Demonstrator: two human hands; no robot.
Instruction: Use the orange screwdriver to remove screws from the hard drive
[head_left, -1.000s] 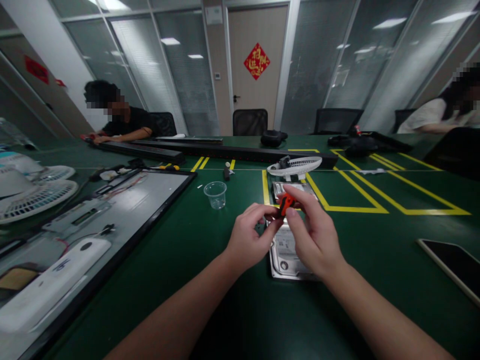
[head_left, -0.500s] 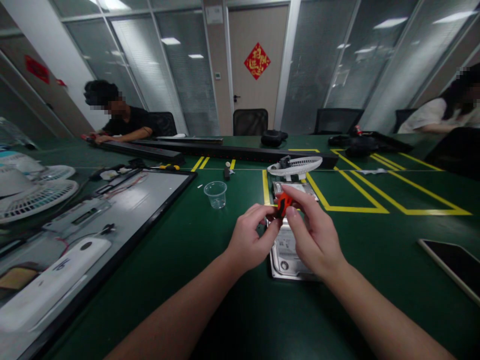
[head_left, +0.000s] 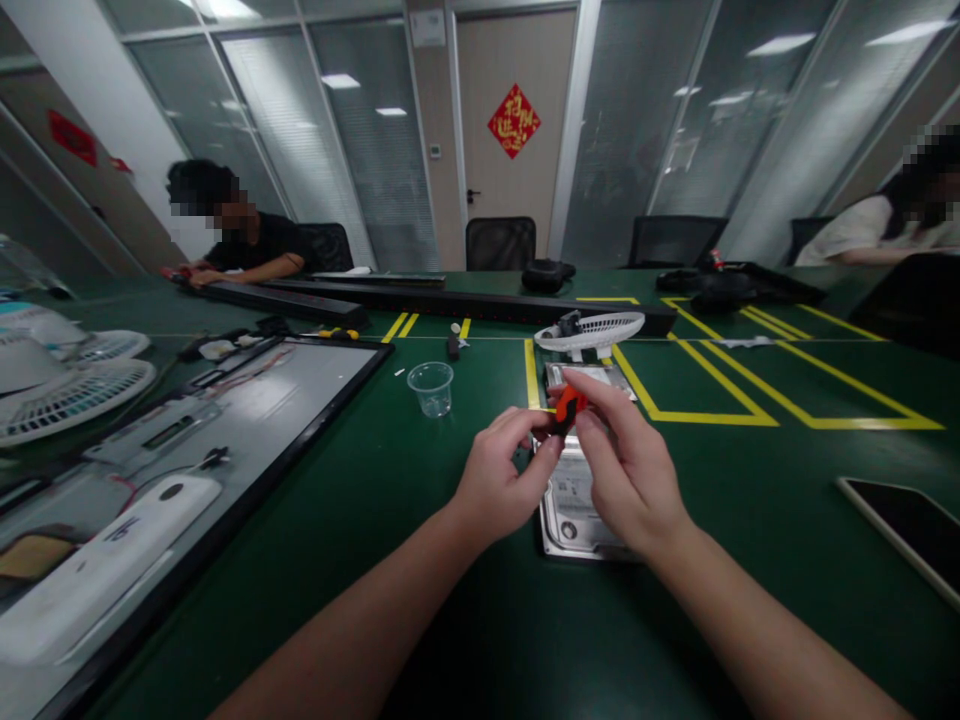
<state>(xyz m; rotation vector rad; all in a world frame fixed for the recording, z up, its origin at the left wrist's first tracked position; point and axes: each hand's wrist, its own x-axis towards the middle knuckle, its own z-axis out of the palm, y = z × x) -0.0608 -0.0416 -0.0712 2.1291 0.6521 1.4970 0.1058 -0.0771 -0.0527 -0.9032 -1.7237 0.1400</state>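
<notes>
A small orange and black tool is pinched between the fingertips of both my hands above a silver hard drive lying flat on the green table. My left hand curls its fingers against the tool from the left. My right hand grips it from the right, with the index finger stretched over its top. A second hard drive lies just beyond the hands.
A clear plastic cup stands to the left of my hands. A white fan grille sits behind the drives. An opened monitor panel and fan parts fill the left. A dark tablet lies at the right. Two people sit at the far side.
The orange tool has turned slightly between my fingertips; both hands stay in the same place over the drive.
</notes>
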